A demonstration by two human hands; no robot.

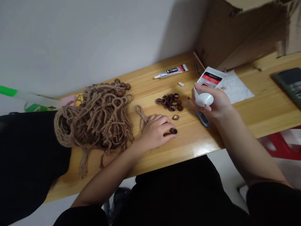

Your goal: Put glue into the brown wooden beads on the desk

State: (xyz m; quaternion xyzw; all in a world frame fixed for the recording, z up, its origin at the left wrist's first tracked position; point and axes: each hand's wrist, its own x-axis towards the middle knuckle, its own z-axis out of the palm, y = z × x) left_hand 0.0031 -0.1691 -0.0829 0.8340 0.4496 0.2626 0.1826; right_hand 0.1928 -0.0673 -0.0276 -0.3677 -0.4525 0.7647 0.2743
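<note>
My left hand [156, 130] rests low over the wooden table, its thumb and index fingertip pinching a small hollow brown nutshell [174, 131]. Beneath that hand lies a knotted twine tassel [141, 117] with a loop at its top. My right hand [215, 100] grips a large glue tube [210, 78] with a red, black and white label. Its white nozzle [204, 99] points toward me. Between the hands, several opened shells [170, 102] sit in a pile, and one thin shell ring [175, 117] lies apart in front of it.
To the left is a heap of knotted twine [101, 116] with round brown nuts [121, 86] behind. A B-7000 glue tube [171, 72] and white cap [181, 84] lie farther back. A blue-handled tool [202, 118], white sheet [237, 88], cardboard box [235, 34] and phone-like dark object [290, 83] are rightward.
</note>
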